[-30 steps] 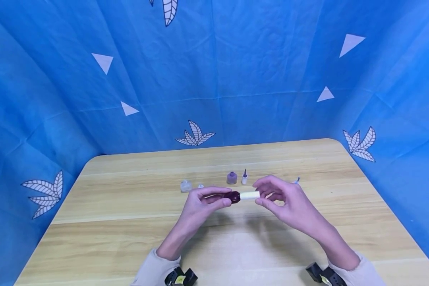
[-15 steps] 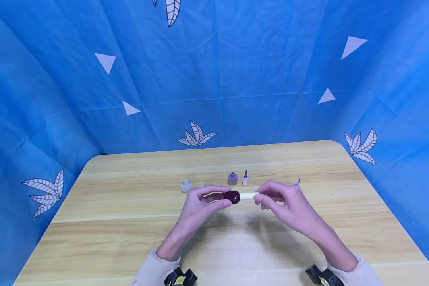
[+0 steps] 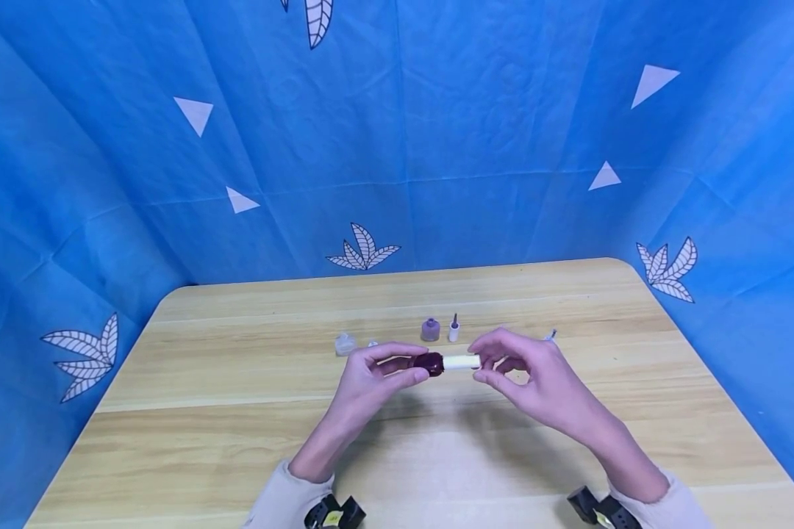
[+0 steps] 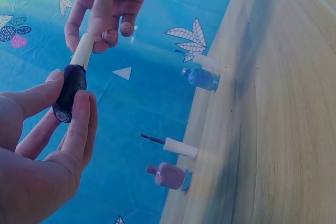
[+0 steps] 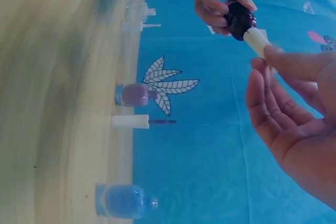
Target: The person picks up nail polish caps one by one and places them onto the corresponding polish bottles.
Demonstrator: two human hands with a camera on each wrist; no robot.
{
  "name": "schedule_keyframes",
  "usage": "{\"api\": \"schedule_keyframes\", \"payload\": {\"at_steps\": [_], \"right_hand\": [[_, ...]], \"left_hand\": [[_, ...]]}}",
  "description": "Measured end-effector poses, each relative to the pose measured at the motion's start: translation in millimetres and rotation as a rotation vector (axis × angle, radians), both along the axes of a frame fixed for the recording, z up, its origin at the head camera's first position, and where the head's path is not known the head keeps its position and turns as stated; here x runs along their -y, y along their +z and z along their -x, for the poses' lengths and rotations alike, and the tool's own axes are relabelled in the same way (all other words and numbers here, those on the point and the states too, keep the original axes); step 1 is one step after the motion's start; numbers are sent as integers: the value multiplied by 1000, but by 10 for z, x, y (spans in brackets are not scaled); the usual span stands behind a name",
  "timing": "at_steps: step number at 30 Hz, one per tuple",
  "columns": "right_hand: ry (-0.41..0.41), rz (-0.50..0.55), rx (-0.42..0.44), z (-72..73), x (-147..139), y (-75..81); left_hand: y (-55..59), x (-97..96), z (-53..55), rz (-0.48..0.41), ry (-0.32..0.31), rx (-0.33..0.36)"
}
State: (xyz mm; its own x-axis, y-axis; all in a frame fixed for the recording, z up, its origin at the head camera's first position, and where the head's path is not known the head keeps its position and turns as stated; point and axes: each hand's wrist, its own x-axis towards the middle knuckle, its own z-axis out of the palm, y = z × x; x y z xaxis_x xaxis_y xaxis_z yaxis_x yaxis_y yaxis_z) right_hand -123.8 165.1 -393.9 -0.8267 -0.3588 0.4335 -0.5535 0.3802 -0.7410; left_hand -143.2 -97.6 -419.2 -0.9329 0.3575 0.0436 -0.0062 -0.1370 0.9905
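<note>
It's the left hand gripping the dark red bottle, up above the surface, neck towards three o'clock! Over at three, the right hand pinches the white cap's far end. From the bottle, a purple bottle stands uncapped at twelve, an upended brush cap at one, a clear bottle between nine and ten.

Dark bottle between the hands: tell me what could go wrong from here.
The dark bottle is held sideways, so its contents might spill if the white cap loosens. The left grip holds it by the fingertips, so it could slip. The uncapped purple bottle beyond might get knocked over.
</note>
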Motion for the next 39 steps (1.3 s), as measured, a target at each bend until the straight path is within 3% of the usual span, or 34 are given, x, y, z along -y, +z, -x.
{"api": "schedule_keyframes", "payload": {"at_steps": [4,11,22,30,39], "right_hand": [[-21,-24,-51,1,13,4],[-56,-47,2,-22,27,8],[-46,-103,-29,-15,8,-6],[19,-72,-209,7,11,8],[-27,-76,-242,1,21,-18]], "left_hand": [[7,2,-1,-2,-1,5],[26,5,-7,10,-2,0],[32,0,-16,-1,-19,-7],[22,14,-18,6,-1,-22],[42,3,-28,-18,-2,-20]]}}
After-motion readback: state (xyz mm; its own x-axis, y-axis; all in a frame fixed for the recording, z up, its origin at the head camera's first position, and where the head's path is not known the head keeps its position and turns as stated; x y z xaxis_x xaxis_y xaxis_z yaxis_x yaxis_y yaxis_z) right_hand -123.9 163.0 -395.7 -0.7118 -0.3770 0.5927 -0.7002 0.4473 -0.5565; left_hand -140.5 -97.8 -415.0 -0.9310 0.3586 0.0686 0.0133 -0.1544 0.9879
